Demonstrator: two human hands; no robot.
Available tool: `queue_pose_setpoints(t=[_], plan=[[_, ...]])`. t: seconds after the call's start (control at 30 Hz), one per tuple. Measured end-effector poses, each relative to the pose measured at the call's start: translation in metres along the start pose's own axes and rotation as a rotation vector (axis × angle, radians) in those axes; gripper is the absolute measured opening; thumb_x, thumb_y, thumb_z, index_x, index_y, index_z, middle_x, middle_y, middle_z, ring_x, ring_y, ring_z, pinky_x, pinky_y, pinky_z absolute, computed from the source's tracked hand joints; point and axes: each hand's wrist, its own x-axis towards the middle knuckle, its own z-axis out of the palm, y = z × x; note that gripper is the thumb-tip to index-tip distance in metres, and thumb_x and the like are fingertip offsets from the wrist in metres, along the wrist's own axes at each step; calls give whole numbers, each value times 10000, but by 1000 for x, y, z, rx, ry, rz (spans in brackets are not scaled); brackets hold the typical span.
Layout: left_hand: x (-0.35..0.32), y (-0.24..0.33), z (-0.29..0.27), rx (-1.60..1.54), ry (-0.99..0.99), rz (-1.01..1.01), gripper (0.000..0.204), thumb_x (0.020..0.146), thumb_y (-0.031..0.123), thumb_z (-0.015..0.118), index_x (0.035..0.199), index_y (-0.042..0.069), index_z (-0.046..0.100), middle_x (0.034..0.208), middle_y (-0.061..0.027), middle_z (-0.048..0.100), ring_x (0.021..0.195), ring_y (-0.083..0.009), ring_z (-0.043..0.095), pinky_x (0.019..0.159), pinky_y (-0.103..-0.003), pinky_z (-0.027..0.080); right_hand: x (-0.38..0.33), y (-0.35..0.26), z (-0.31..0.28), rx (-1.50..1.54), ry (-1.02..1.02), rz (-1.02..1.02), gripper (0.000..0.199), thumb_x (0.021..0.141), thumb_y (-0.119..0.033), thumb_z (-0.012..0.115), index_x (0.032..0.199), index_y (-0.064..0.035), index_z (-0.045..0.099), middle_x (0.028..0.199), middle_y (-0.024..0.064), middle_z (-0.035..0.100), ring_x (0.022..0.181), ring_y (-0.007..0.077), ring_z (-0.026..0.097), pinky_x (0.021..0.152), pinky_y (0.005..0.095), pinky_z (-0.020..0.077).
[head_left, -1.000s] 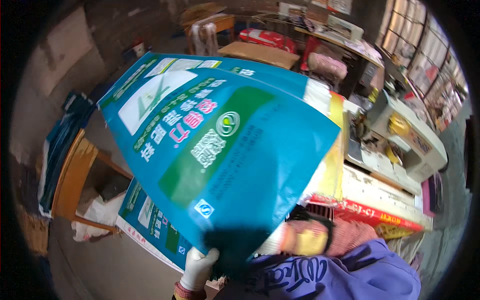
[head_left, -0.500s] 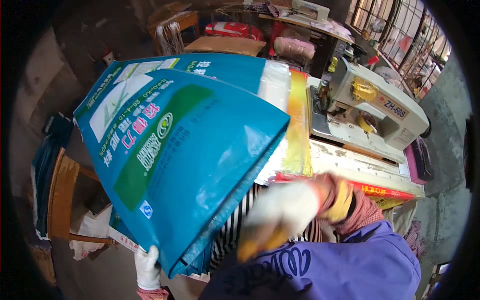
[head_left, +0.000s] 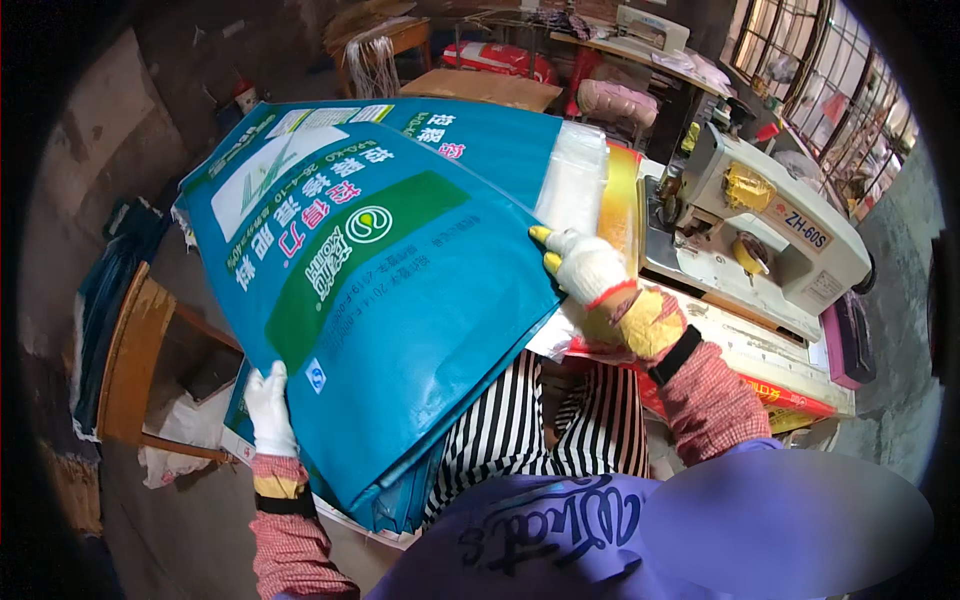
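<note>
Cluttered workshop bench [head_left: 770, 345] at the right carries a cream sewing machine [head_left: 760, 225], and beside it, over the person's lap, a stack of blue sacks [head_left: 400, 290] is held up tilted, likely to square its edges. Left hand [head_left: 268, 410] clamps the near-left edge while right hand [head_left: 590, 268] presses fingers flat on the top-right corner; the glossy top sack has a green panel and a white block

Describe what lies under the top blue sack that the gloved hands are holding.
Under the top blue sack more blue sacks of the same kind show at its far and near edges. The left hand grips its near corner, the right hand its right edge. How many lie beneath is covered.
</note>
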Motion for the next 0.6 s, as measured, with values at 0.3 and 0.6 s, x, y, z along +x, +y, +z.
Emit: queue_pose_setpoints(t=[0.3, 0.6], plan=[[-42, 59, -73, 202, 456, 205, 248, 905, 166, 524, 993, -65, 537, 912, -85, 599, 788, -145, 534, 740, -286, 433, 47, -93, 47, 55, 244, -393, 281, 844, -252, 513, 1101, -164, 585, 944, 129, 622, 847, 314, 604, 706, 417, 486], [-129, -108, -126, 273, 544, -303, 247, 901, 195, 518, 913, -51, 541, 851, -115, 595, 758, -174, 553, 697, -304, 442, 44, -216, 189, -104, 7, -600, 102, 776, -73, 503, 807, -37, 593, 764, 146, 619, 670, 305, 643, 499, 406, 501]])
